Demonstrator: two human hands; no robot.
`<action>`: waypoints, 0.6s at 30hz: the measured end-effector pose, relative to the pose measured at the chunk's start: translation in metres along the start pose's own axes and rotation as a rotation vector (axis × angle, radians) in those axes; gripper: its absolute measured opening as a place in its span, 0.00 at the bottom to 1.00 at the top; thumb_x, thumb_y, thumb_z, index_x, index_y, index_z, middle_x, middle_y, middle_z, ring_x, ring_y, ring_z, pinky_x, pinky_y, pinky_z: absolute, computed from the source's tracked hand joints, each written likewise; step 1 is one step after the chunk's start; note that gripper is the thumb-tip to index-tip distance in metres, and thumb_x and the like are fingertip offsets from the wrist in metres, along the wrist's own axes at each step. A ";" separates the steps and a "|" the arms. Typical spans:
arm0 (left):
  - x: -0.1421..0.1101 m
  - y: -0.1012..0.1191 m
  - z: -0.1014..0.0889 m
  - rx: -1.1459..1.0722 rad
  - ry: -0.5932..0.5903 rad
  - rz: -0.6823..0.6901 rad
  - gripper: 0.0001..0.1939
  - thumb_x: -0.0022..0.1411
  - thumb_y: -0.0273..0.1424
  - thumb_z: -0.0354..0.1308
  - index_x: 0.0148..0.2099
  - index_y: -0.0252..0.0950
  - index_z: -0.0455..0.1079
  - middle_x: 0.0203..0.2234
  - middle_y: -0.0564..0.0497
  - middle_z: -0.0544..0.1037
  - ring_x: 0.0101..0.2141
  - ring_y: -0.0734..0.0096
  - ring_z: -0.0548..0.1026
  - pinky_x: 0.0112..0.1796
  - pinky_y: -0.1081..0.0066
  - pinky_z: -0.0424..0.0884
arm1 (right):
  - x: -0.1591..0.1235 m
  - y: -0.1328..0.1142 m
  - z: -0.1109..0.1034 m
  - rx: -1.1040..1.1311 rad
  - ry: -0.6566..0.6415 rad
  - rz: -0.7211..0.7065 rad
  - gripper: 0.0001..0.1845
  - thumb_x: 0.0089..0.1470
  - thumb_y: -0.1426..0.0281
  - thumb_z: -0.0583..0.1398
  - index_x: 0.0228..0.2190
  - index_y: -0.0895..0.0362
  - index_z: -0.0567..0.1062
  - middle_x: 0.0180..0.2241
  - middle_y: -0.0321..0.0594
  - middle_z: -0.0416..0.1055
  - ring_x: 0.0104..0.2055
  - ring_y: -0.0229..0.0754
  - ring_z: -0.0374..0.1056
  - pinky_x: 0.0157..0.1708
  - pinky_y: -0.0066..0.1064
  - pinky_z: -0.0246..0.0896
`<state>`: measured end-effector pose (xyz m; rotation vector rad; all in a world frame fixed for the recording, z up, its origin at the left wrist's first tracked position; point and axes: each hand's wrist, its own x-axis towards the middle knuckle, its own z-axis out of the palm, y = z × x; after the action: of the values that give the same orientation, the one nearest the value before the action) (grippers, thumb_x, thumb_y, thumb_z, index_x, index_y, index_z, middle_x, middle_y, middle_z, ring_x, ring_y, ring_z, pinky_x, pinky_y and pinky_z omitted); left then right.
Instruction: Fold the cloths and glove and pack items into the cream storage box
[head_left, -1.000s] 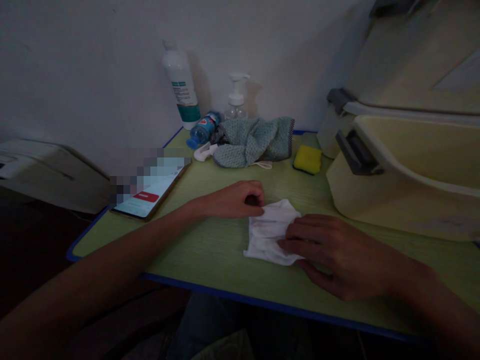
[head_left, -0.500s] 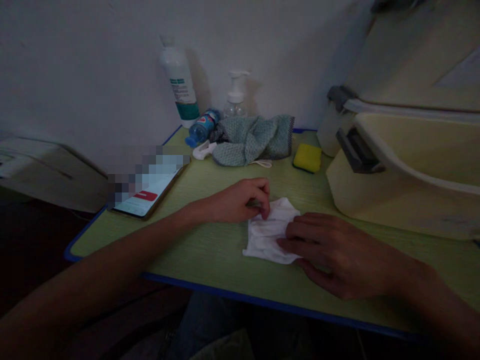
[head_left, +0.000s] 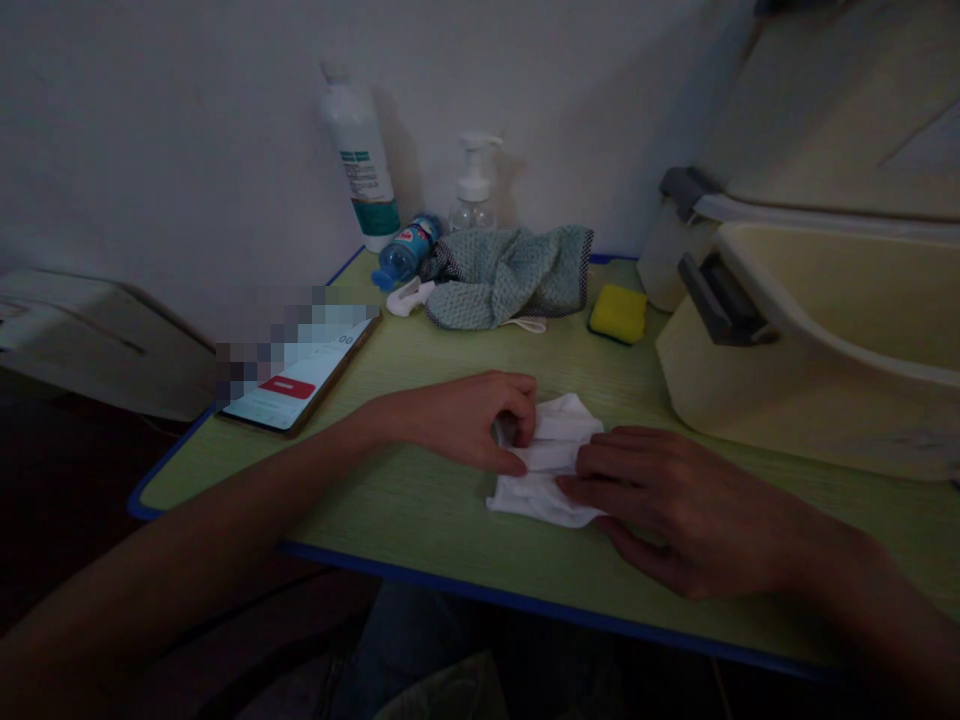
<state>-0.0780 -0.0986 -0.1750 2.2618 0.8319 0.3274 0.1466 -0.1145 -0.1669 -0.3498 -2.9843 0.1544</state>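
A small white cloth with creases lies on the green table in front of me. My left hand is over its left edge, fingers curled and the thumb stretched out below them with a gap between. The thumb tip reaches the cloth. On the right side of the cloth rests my right hand, fingers bent together on top and thumb at the lower edge. Its fingers cover that part of the cloth.
Behind the hands lie a grey-green towel, a yellow sponge and a blue bottle. A white bottle and a pump bottle stand by the wall. A phone lies left; a cream bin stands right.
My left hand has dropped slightly, and its thumb now shows, spread from the curled fingers. The right hand and the cloth have hardly moved.
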 end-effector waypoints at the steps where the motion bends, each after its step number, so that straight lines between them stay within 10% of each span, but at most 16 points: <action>1: 0.000 0.000 0.000 -0.018 -0.001 -0.008 0.05 0.49 0.22 0.62 0.28 0.30 0.68 0.27 0.56 0.62 0.29 0.78 0.66 0.32 0.76 0.63 | 0.000 0.000 0.000 -0.001 0.000 0.002 0.12 0.50 0.76 0.56 0.37 0.59 0.75 0.33 0.41 0.74 0.36 0.43 0.68 0.36 0.34 0.62; 18: 0.001 -0.001 0.005 0.082 0.095 -0.040 0.04 0.51 0.20 0.56 0.28 0.30 0.71 0.28 0.54 0.65 0.29 0.79 0.67 0.33 0.77 0.63 | 0.000 -0.001 0.000 -0.016 -0.016 -0.007 0.14 0.51 0.75 0.55 0.39 0.59 0.75 0.33 0.43 0.74 0.35 0.43 0.68 0.36 0.35 0.62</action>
<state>-0.0752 -0.0998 -0.1792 2.3168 0.9537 0.3912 0.1467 -0.1152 -0.1670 -0.3412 -3.0041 0.1334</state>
